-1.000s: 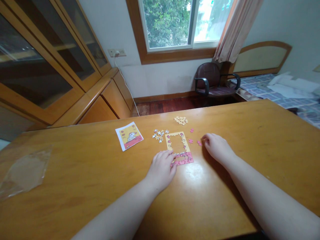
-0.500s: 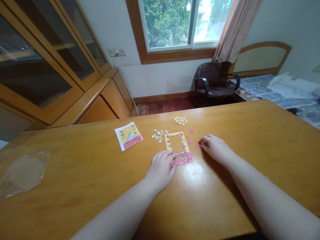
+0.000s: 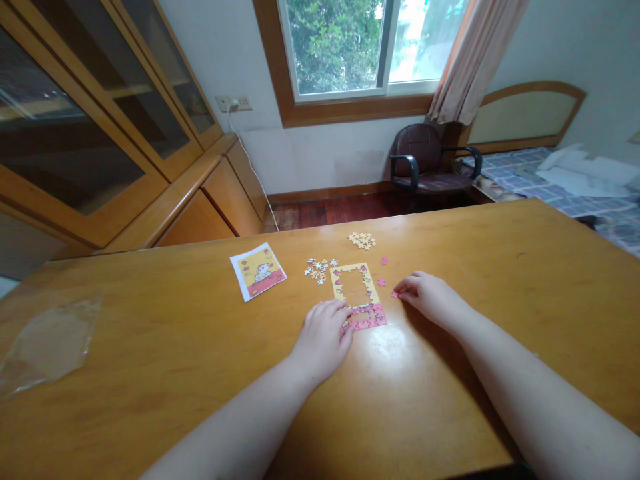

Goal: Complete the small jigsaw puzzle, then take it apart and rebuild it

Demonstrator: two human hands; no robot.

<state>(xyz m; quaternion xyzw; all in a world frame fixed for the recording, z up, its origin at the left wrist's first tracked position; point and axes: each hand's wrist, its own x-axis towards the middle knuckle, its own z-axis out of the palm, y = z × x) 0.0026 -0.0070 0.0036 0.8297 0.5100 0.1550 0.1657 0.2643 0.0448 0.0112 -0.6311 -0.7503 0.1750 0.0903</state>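
A partly joined jigsaw puzzle (image 3: 376,316), yellow above and pink below with gaps inside its border, lies on the wooden table. My left hand (image 3: 325,337) rests over its lower left corner, fingers spread and holding nothing. To the right, my right hand (image 3: 425,293) pinches a pink puzzle piece (image 3: 395,294) close to the tabletop. Two loose pink pieces, one nearer (image 3: 381,282) and one farther (image 3: 384,261), lie just right of the puzzle. White patterned pieces (image 3: 319,269) are heaped at its upper left, and yellow pieces (image 3: 361,241) sit beyond it.
A printed picture card (image 3: 259,271) lies left of the pieces. A clear plastic bag (image 3: 50,343) is at the table's left. Past the far edge stand a dark office chair (image 3: 420,160) and a bed (image 3: 575,180); a glass-doored cabinet (image 3: 100,133) lines the left.
The pink piece in my right hand has shifted slightly down and its angle has changed. My left hand stays in place on the puzzle.
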